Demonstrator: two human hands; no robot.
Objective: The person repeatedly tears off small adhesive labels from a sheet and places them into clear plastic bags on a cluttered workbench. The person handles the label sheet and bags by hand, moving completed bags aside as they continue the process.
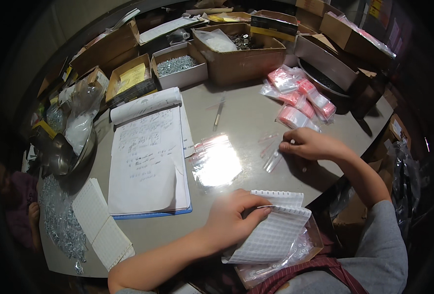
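Note:
My left hand (239, 213) pinches the edge of a folded sheet of small white labels (270, 235) between thumb and fingers. Part of the sheet hangs over an open cardboard box (316, 241) at my lap, which holds small clear bags with little parts. Over the table to the right, my right hand (305, 143) has its fingers curled together. Its fingertips are just above small clear zip bags (271, 160); anything pinched in them is too small to make out. Between the hands and the notepad lies a shiny stack of clear zip bags (217, 161).
A notepad (146, 161) on a blue clipboard lies left of centre, with a pen (219, 113) beyond it. Bundled red-edged bags (297, 95) sit at the back right. Metal parts (62, 220) are heaped at the left edge near a metal bowl (87, 152). Boxes (246, 61) line the back.

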